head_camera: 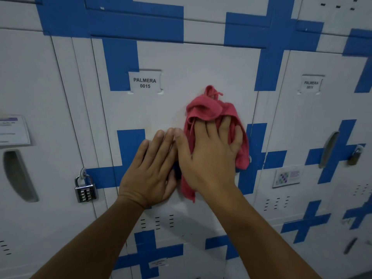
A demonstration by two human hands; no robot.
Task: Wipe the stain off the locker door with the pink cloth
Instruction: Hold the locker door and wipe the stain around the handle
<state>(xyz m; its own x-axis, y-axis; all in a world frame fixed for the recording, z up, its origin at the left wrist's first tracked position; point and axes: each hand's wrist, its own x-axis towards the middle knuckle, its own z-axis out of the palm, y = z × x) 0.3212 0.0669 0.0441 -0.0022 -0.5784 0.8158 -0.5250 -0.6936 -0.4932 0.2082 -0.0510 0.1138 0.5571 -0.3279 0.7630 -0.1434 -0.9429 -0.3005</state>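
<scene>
White locker door (181, 73) with blue crosses, right hand (209, 158) grip clamped on pink cloth (203, 111) against door, left hand (150, 170) flat, fingers straight, pressing door beside it.

Both hands reach forward side by side, left hand (150, 170) flat with straight fingers, right hand (211, 156) fingers spread.

The locker door (181, 77) label (145, 83) reads "PALMERA 0015"; the neighbouring label (311, 85) seemingly "PALMERA 0011".
</scene>
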